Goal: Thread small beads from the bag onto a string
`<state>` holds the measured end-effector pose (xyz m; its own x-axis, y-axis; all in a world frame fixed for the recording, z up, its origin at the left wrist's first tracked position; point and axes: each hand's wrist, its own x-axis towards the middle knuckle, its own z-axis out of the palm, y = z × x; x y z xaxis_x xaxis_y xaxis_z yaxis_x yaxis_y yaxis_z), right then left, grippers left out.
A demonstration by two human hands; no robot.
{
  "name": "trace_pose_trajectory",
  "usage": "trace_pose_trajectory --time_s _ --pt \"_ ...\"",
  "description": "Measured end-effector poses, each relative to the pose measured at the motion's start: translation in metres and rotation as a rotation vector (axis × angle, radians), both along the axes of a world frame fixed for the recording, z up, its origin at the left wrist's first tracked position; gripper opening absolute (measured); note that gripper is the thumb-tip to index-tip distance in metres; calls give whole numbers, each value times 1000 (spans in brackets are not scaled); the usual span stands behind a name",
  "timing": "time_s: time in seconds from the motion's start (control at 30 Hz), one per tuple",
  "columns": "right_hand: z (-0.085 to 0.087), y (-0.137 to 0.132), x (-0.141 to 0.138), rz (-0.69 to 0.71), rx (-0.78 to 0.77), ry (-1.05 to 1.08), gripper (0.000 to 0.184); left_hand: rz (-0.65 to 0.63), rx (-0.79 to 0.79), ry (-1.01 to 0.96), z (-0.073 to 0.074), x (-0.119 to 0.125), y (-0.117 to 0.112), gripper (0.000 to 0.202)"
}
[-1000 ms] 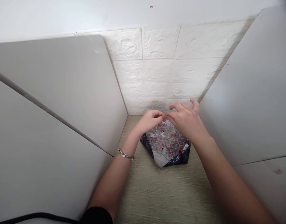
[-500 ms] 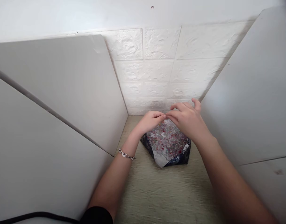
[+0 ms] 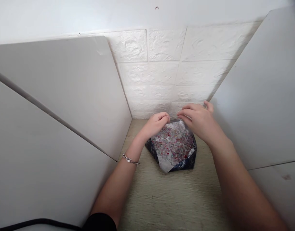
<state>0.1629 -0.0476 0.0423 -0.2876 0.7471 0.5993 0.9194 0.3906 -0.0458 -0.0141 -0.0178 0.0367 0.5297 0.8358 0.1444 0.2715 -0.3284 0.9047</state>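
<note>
Closest in, a pale wood-grain table runs forward, with both bare forearms stretched out over it. There's a silver chain bracelet on the left wrist, well back from the fingertips. Next comes a dark blue tray, lined with white and heaped with small pink, red and clear beads. It sits just nearer than both sets of fingertips, below and between them.

At the tray's far edge, the left hand is curled, thumb and forefinger tips pressed together. Whether anything sits between them, I cannot tell. The right hand is just beside it, a small gap between the two. Its thumb and forefinger close to a pinch while the other fingers fan out loosely. What they pinch is too fine to make out.

Grey panels flank both hands. Beyond the fingertips stands a white brick-pattern wall.
</note>
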Motion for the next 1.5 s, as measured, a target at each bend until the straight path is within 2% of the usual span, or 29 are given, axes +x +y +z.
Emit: trace_pose_trajectory --time_s 0.17,0.37,0.63,1.0,1.1,1.2,1.4,1.5 --pt "5 -2 1 -62 62 9 22 19 49 0 0 -1 0 18" --pt "9 -12 -15 -20 178 -94 20 59 128 74 -2 0 1 19" --pt "5 -17 -27 -72 101 -271 23 77 205 221 -2 4 0 19" --pt "-1 -12 -28 -53 -13 -209 24 29 262 252 -6 3 0 22" --pt "-5 -6 -26 -18 -57 -100 21 30 244 250 -5 2 0 24" --pt "-9 2 -23 0 -139 139 16 41 224 232 -6 1 2 26" --pt "-11 15 -15 58 -462 701 14 34 204 149 -6 5 3 25" --pt "-15 19 -13 74 -584 935 14 107 177 117 -8 9 1 24"
